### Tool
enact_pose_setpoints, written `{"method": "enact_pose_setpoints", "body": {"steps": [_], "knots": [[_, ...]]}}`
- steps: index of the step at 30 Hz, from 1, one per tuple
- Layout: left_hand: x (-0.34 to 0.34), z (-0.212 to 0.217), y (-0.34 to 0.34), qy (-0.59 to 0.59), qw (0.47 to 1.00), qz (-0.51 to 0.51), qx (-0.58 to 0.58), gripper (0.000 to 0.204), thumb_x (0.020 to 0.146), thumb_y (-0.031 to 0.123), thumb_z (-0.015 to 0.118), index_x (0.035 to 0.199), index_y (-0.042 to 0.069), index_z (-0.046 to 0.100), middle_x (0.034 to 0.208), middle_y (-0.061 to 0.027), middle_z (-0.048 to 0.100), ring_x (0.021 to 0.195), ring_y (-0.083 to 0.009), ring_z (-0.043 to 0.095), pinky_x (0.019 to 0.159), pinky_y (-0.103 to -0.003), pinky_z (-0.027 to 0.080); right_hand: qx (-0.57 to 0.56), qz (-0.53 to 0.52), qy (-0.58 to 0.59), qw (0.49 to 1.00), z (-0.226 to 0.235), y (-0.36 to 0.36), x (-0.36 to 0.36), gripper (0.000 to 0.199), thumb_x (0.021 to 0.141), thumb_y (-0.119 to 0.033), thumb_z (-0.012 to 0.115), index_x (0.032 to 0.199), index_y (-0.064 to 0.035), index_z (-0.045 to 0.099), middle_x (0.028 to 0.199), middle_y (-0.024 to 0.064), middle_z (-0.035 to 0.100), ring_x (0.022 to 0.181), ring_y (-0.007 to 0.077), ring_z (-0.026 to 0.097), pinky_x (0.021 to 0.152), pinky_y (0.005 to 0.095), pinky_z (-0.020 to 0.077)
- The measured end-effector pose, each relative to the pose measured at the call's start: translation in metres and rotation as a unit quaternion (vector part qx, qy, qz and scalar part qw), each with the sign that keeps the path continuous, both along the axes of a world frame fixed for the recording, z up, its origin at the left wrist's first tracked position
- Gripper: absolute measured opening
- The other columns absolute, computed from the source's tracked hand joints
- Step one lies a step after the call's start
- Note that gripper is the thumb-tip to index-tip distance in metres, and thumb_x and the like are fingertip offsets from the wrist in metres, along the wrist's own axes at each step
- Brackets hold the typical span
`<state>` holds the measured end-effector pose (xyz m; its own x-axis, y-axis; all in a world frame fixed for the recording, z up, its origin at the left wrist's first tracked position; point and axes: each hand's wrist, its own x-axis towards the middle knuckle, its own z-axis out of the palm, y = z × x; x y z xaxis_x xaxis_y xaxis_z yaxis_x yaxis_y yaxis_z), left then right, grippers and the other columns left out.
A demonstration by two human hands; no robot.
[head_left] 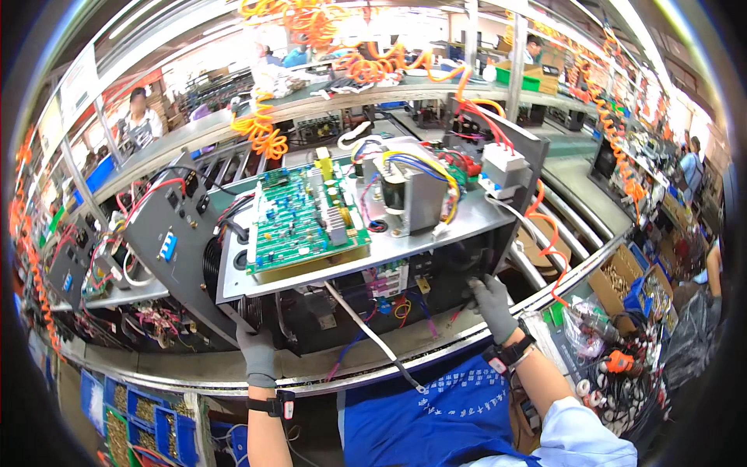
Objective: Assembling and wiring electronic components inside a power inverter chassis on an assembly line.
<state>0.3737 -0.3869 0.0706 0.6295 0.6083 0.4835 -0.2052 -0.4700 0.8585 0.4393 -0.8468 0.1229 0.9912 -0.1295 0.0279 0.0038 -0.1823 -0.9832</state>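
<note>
An open-frame electrical machine chassis (pixel 459 249) stands in front of me on the line, its dark end panels upright. On its metal shelf lie a green circuit board (pixel 299 218) and a wired part behind a metal bracket (pixel 426 204). My left hand (pixel 257 354), in a grey glove, is at the chassis's lower left corner; its fingers are hidden by the frame. My right hand (pixel 492 305), also gloved, is at the lower right side, with fingers partly spread against the dark interior. Between the hands a white cable (pixel 366 327) hangs out over the front edge.
Metal rollers (pixel 587 214) run along the line. Another chassis (pixel 93 265) stands at left. Blue parts bins (pixel 175 436) sit below left; a cardboard box of fasteners (pixel 615 280) and an orange-and-grey tool (pixel 618 361) lie at right. Orange coiled hoses (pixel 264 128) hang overhead. Other people work farther off.
</note>
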Motion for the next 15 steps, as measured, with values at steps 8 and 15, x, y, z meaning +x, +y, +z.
{"method": "enact_pose_setpoints", "body": {"steps": [8,15], "knots": [[-0.007,-0.002,-0.010,-0.021,0.997,0.073,0.000,0.038,0.074,-0.007,0.055,0.112,-0.007,0.058,0.085,-0.0135,0.063,0.079,-0.0242,0.061,0.076,-0.034,0.048,0.036,0.056,0.008,0.998,0.028,-0.013,-0.022,0.047,0.100,-0.044,0.044,0.094,-0.0004,0.062,0.063,0.0028,0.060,0.043,0.0042,0.043,0.038,0.0191,0.0312],[-0.015,-0.004,-0.007,0.004,0.999,0.016,-0.051,0.028,0.080,-0.003,0.063,0.108,-0.004,0.060,0.090,-0.0096,0.065,0.081,-0.0162,0.060,0.070,-0.030,0.048,0.093,-0.006,-0.064,0.994,0.078,0.001,0.011,0.040,0.100,-0.040,0.044,0.085,-0.0051,0.058,0.050,-0.0032,0.044,0.039,0.0031,0.032,0.039,0.0218,0.0207]]}}
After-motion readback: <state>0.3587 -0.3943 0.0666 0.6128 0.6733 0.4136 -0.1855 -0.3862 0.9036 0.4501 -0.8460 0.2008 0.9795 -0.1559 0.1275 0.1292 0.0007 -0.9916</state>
